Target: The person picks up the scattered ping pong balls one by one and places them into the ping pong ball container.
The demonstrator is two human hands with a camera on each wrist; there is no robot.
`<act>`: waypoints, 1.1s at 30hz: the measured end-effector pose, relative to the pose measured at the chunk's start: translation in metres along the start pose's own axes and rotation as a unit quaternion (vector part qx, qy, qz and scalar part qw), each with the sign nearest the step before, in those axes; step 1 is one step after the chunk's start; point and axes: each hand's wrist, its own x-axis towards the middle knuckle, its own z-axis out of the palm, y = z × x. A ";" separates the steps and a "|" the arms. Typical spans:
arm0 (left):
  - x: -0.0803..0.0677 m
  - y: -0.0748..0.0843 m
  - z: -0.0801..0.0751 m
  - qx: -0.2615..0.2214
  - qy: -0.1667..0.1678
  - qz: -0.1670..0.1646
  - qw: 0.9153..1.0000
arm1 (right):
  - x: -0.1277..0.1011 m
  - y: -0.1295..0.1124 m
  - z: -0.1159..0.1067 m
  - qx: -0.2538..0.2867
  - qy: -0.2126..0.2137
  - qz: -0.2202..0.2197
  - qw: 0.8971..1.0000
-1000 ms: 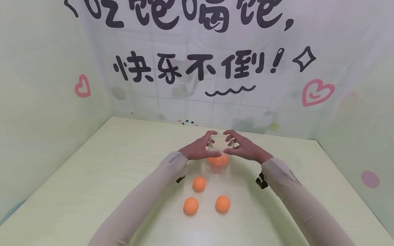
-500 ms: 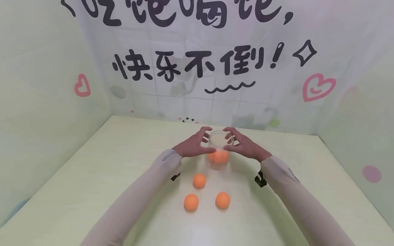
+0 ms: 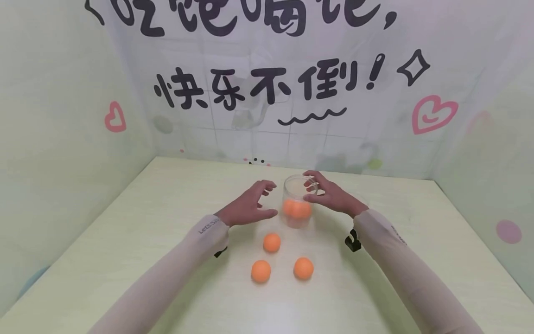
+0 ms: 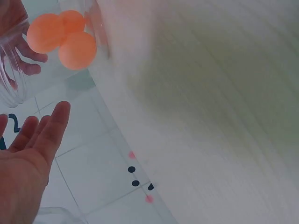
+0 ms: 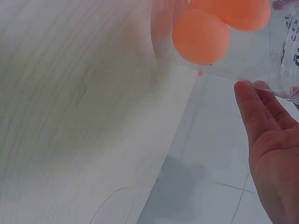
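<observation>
A clear jar [image 3: 288, 191] stands upright on the table, with several orange ping-pong balls [image 3: 297, 209] low inside it. My right hand [image 3: 333, 194] curves round the jar's right side near the rim, thumb in front and fingers behind. In the right wrist view its fingertips [image 5: 245, 88] lie right at the clear wall. To the jar's left, my left hand [image 3: 249, 205] stands apart from it, fingers spread loosely and nothing between them. Three loose orange balls lie nearer: one [image 3: 272, 242] just before the jar, another [image 3: 261, 271] at front left and one [image 3: 303, 268] at front right.
The pale wood-grain table [image 3: 175, 204] is closed in by a printed white cloth [image 3: 267, 139] behind and at both sides. A faint clear curved outline [image 5: 112, 200] shows on the table in the right wrist view. Something blue [image 3: 33, 280] edges in at far left.
My left hand has come off the jar and moved left and slightly nearer. The right hand has stayed at the jar's rim. The loose balls keep their places on the table.
</observation>
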 end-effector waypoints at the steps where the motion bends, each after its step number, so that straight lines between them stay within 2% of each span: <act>1: -0.003 0.000 0.000 0.006 -0.006 0.003 1.000 | 0.001 -0.001 0.000 -0.002 -0.002 0.000 1.000; 6: -0.017 0.002 -0.002 0.057 -0.042 0.015 0.997 | 0.004 -0.004 -0.003 -0.005 -0.005 0.009 1.000; 13: -0.036 0.013 0.000 0.139 -0.075 0.058 0.986 | 0.006 -0.006 -0.003 -0.001 -0.005 0.006 1.000; 18: -0.057 0.017 0.009 0.170 -0.061 0.067 0.981 | 0.005 -0.005 -0.001 0.003 -0.005 0.001 1.000; 22: -0.075 0.021 0.016 0.194 -0.039 0.088 0.976 | 0.005 -0.004 -0.001 0.004 -0.002 -0.002 1.000; 29: -0.101 0.029 0.030 0.240 -0.031 0.143 0.960 | 0.001 -0.002 -0.002 0.001 0.000 -0.001 1.000; 33: -0.114 0.032 0.039 0.264 -0.035 0.146 0.953 | -0.001 -0.002 0.002 0.006 -0.004 0.002 1.000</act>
